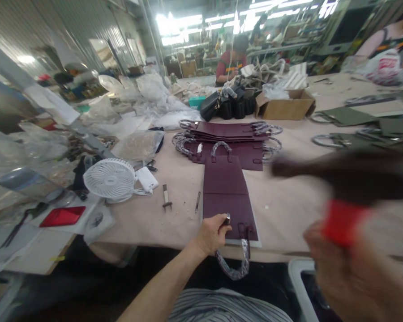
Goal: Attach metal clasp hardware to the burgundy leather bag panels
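Observation:
A burgundy bag panel (225, 179) lies flat on a pale sheet at the table's front edge, its near plastic-wrapped handle (235, 270) hanging over the edge. My left hand (212, 235) is closed around a short metal punch (227, 218), held upright against the panel beside the near handle tab. Raised at the right, my right hand (356, 268) grips a hammer (349, 219) with a dark head and a red section below it; both are smeared by motion. Left of the panel lie a thin dark rod (197, 202) and a metal tool with a forked end (166, 197).
More burgundy panels (228, 134) are stacked behind. Green panels (356, 129) lie at the right. A white fan (110, 179), a power bank (147, 180) and a red phone-like item (63, 216) are at left. Black bags (228, 105) and a cardboard box (285, 105) stand farther back. Co-workers sit beyond.

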The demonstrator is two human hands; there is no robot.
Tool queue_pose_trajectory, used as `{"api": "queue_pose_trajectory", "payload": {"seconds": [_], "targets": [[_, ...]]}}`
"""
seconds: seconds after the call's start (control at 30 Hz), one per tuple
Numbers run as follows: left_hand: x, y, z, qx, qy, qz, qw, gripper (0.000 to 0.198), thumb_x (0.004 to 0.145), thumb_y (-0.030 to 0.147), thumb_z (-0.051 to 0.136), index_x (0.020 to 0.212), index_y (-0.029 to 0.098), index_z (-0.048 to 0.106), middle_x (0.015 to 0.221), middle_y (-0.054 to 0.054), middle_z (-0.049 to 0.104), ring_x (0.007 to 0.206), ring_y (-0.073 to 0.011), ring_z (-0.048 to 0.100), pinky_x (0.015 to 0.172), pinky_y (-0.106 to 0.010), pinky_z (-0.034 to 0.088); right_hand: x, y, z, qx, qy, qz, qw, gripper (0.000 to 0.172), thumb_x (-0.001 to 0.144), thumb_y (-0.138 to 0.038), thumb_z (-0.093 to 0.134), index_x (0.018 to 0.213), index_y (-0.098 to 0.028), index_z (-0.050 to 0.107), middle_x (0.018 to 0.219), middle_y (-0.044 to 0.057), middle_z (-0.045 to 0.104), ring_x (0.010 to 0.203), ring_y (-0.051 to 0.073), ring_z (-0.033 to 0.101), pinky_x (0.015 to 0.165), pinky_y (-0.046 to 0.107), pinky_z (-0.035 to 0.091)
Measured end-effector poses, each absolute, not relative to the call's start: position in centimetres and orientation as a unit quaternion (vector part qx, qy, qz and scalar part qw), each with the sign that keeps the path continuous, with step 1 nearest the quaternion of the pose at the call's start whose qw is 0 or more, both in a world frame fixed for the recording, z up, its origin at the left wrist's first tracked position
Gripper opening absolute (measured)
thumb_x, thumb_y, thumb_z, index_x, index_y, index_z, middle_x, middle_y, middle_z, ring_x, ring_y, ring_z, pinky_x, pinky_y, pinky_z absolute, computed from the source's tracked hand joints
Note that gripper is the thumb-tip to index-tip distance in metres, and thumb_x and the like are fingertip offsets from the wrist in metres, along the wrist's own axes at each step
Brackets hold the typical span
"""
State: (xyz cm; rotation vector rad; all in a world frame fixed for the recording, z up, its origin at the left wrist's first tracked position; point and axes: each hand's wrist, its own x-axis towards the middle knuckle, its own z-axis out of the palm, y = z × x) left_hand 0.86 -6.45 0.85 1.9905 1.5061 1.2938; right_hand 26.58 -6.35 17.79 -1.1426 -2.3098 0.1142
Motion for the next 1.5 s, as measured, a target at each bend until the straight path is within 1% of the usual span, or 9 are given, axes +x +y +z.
{"api": "queue_pose_trajectory", "payload": {"seconds": [0.17, 0.33, 0.47, 0.6, 0.7, 0.8, 0.93, 1.37, 1.5], "targets": [[0.8, -6.6, 0.8, 0.693, 0.53, 0.458, 0.171, 0.013, 0.084, 0.011, 0.063, 0.094, 0.019, 0.066, 0.08, -0.003, 0.072, 0.072, -0.0172, 0.07, 0.069, -0.025, 0.057, 26.2, -5.8, 15.5, -0.428, -0.878, 0.101, 0.189, 0.034, 0.101, -0.047, 0.041, 0.074, -0.026, 0.045, 0.045, -0.005, 0.047, 0.035, 0.013, 0.038, 0.043, 0.031, 0.017], [0.8, -6.7, 1.2, 0.68, 0.527, 0.473, 0.192, 0.01, 0.085, 0.011, 0.063, 0.092, 0.018, 0.065, 0.084, -0.004, 0.073, 0.078, -0.0172, 0.071, 0.075, -0.026, 0.058, 28.5, -1.4, 11.8, -0.584, -0.758, 0.251, 0.143, 0.039, 0.096, -0.049, 0.033, 0.068, -0.025, 0.044, 0.052, -0.001, 0.05, 0.045, 0.015, 0.047, 0.048, 0.028, 0.033], [0.6, -6.8, 1.8, 0.681, 0.521, 0.466, 0.22, 0.015, 0.089, 0.015, 0.062, 0.103, 0.019, 0.066, 0.092, -0.004, 0.074, 0.084, -0.017, 0.072, 0.08, -0.027, 0.058, 30.1, 0.8, 6.6, -0.674, -0.704, 0.208, 0.083, 0.035, 0.095, -0.037, 0.034, 0.071, -0.021, 0.054, 0.056, 0.005, 0.055, 0.047, 0.02, 0.051, 0.049, 0.032, 0.038], [0.3, -7.0, 2.1, 0.677, 0.522, 0.463, 0.234, 0.02, 0.091, 0.017, 0.061, 0.111, 0.019, 0.066, 0.096, -0.005, 0.075, 0.089, -0.0173, 0.072, 0.085, -0.029, 0.058, 28.9, 0.1, 4.4, -0.642, -0.744, 0.123, 0.138, 0.032, 0.093, -0.032, 0.044, 0.108, -0.013, 0.064, 0.105, 0.022, 0.066, 0.086, 0.033, 0.064, 0.075, 0.047, 0.05], [0.3, -7.1, 2.3, 0.662, 0.537, 0.465, 0.238, 0.012, 0.09, 0.017, 0.062, 0.101, 0.019, 0.067, 0.092, -0.004, 0.073, 0.085, -0.0166, 0.071, 0.081, -0.028, 0.058, 25.9, -1.2, 4.5, -0.5, -0.823, 0.093, 0.255, 0.031, 0.096, -0.03, 0.048, 0.12, -0.017, 0.062, 0.126, 0.018, 0.06, 0.114, 0.033, 0.057, 0.097, 0.05, 0.045], [0.4, -7.2, 2.5, 0.662, 0.544, 0.459, 0.237, 0.01, 0.09, 0.016, 0.062, 0.098, 0.019, 0.067, 0.09, -0.004, 0.073, 0.083, -0.0162, 0.07, 0.079, -0.027, 0.057, 22.7, -2.1, 4.1, -0.367, -0.871, 0.136, 0.297, 0.02, 0.098, -0.024, 0.049, 0.11, -0.02, 0.065, 0.115, 0.012, 0.063, 0.106, 0.026, 0.058, 0.093, 0.043, 0.046], [0.3, -7.3, 2.1, 0.674, 0.534, 0.464, 0.213, 0.012, 0.091, 0.015, 0.061, 0.1, 0.018, 0.067, 0.091, -0.005, 0.073, 0.084, -0.0167, 0.071, 0.081, -0.027, 0.058, 20.7, -2.5, 2.3, -0.347, -0.864, 0.168, 0.323, 0.013, 0.096, -0.019, 0.051, 0.095, -0.02, 0.064, 0.101, 0.008, 0.065, 0.095, 0.024, 0.054, 0.084, 0.042, 0.041], [0.1, -7.4, 2.8, 0.633, 0.563, 0.482, 0.224, 0.014, 0.089, 0.009, 0.062, 0.098, 0.018, 0.069, 0.093, -0.005, 0.077, 0.086, -0.016, 0.074, 0.081, -0.026, 0.061, 20.8, -2.2, 1.3, -0.332, -0.856, 0.208, 0.336, 0.017, 0.096, -0.016, 0.052, 0.095, -0.023, 0.067, 0.104, 0.005, 0.065, 0.101, 0.022, 0.054, 0.087, 0.042, 0.034], [-0.2, -8.1, 2.6, 0.737, 0.461, 0.459, 0.184, 0.021, 0.089, 0.006, 0.061, 0.106, 0.017, 0.066, 0.105, -0.009, 0.077, 0.1, -0.0199, 0.075, 0.09, -0.032, 0.062, 20.7, -2.2, 1.5, -0.343, -0.858, 0.211, 0.319, 0.019, 0.095, -0.014, 0.05, 0.095, -0.022, 0.067, 0.104, 0.005, 0.066, 0.102, 0.023, 0.054, 0.089, 0.043, 0.034]]}}
